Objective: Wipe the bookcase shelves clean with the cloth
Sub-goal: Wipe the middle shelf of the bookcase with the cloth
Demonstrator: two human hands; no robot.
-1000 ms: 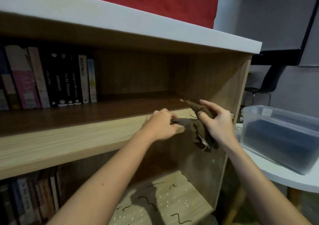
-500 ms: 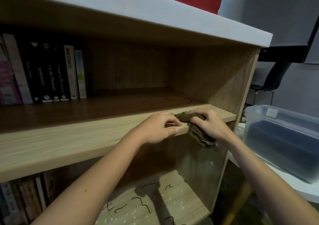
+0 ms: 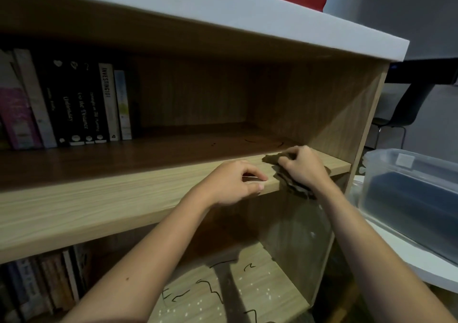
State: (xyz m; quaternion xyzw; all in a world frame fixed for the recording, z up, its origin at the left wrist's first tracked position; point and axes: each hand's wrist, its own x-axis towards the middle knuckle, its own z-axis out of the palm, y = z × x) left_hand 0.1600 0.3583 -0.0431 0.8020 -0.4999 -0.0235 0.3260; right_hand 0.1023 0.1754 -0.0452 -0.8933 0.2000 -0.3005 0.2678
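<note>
A wooden bookcase fills the view, with its middle shelf [image 3: 124, 199] running across at chest height. My right hand [image 3: 304, 168] presses a crumpled brown cloth [image 3: 271, 158] onto the right end of that shelf; part of the cloth hangs over the front edge. My left hand [image 3: 233, 182] rests on the shelf's front edge just left of the cloth, fingers curled over the board. Dark scribble marks [image 3: 262, 142] show on the shelf surface behind the cloth, and more marks [image 3: 208, 286] on the lower shelf [image 3: 267, 288].
Upright books [image 3: 81, 104] stand at the left of the middle shelf, and more books [image 3: 42, 285] below. A clear plastic bin [image 3: 411, 199] sits on a white table [image 3: 418, 263] at the right. A dark chair [image 3: 406, 114] stands behind it.
My right hand has lowered the cloth from the air onto the shelf's right end and flattened over it. My left hand let go of the cloth and stayed on the shelf edge.
</note>
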